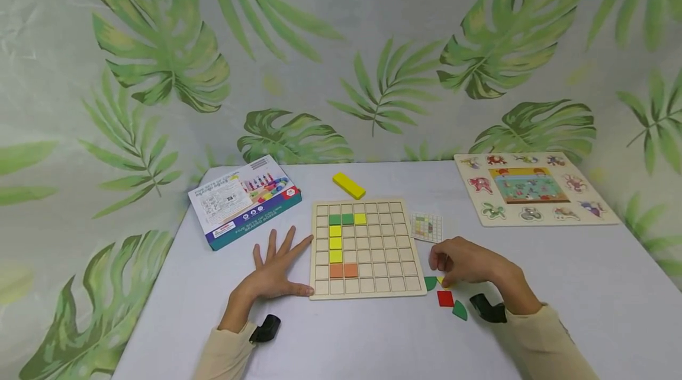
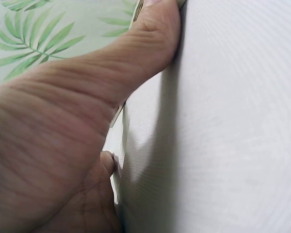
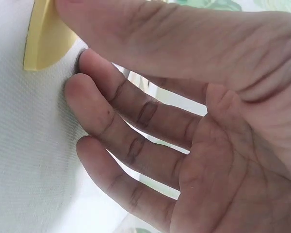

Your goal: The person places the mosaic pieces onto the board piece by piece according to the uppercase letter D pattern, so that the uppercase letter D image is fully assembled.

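A wooden grid board lies flat, with green, yellow and orange square tiles in some cells. My left hand rests beside it with fingers spread; thumb and index fingertip touch its left edge. Right of the board, my right hand pinches a yellow piece with a curved edge at the table. The thumb covers part of that piece, and the index finger is mostly hidden in the right wrist view. Close by lie a green quarter-circle piece, a red square and another green piece.
A small pattern card lies at the board's right edge. Behind the board is a yellow block. A toy box sits at the back left, and a wooden animal puzzle at the back right. A leaf-print cloth hangs behind the table.
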Motion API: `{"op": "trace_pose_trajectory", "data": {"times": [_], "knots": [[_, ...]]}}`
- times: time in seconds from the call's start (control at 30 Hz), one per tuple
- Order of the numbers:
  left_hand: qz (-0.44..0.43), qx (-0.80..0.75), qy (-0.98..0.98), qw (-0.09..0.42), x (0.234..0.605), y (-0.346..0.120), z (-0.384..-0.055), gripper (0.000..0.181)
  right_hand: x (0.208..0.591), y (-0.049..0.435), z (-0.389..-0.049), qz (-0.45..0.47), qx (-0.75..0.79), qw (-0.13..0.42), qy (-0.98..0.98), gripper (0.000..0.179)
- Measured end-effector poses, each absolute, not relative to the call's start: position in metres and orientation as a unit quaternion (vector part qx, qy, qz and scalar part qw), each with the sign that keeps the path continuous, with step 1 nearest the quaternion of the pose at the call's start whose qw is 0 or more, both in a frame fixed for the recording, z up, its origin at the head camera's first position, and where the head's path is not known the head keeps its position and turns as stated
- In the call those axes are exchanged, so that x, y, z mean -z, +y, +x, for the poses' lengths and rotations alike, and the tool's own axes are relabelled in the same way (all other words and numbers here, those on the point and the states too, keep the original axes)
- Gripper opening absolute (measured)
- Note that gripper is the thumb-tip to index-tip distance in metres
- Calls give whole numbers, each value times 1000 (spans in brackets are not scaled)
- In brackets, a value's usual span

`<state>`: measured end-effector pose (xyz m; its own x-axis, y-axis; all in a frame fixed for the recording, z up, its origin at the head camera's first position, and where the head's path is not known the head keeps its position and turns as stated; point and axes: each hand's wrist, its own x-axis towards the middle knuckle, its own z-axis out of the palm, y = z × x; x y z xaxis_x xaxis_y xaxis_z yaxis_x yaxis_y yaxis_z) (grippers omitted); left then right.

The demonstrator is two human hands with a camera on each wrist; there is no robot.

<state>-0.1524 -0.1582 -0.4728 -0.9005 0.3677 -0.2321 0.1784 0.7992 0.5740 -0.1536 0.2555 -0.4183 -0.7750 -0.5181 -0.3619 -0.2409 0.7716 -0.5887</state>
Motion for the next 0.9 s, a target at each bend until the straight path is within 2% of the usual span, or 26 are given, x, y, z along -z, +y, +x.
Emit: {"op": "trace_pose_trajectory", "data": {"times": [0.9], "knots": [[145, -281, 934, 168, 470, -157, -151, 113, 423, 252, -151, -196, 237, 263, 914, 23]]}}
